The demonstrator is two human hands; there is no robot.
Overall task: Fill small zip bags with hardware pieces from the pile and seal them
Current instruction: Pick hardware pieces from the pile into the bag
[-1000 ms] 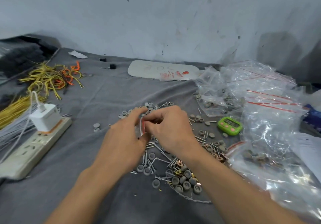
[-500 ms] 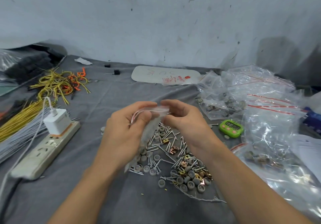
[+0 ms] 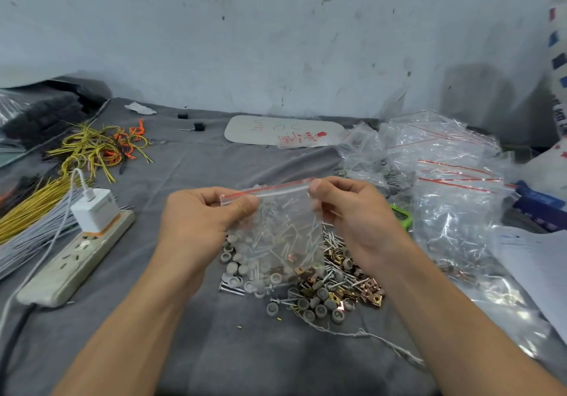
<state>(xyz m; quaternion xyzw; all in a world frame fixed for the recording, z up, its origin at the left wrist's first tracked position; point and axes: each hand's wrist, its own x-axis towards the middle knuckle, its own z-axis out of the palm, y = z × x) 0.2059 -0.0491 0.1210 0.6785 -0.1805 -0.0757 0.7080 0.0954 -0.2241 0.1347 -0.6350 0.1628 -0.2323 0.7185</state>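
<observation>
A small clear zip bag (image 3: 282,226) with a red strip along its top hangs upright above the hardware pile (image 3: 319,285). My left hand (image 3: 199,226) pinches the bag's top left corner between thumb and fingers. The top right corner is pinched by my right hand (image 3: 359,214). The pile of screws, grey round caps and brass-coloured clips lies on the grey cloth, partly seen through the bag. Whether the bag holds any pieces I cannot tell.
A power strip (image 3: 76,254) with a white charger (image 3: 95,210) lies at left, beside yellow and grey wire bundles (image 3: 40,202). Crumpled clear bags (image 3: 445,187) are heaped at right, with a green timer (image 3: 400,216) behind my right hand. A loose string (image 3: 368,335) trails in front.
Both hands lifted from the pile with the bag and moved apart, spreading its red-striped top flat and upright between them. The view also shifted slightly.
</observation>
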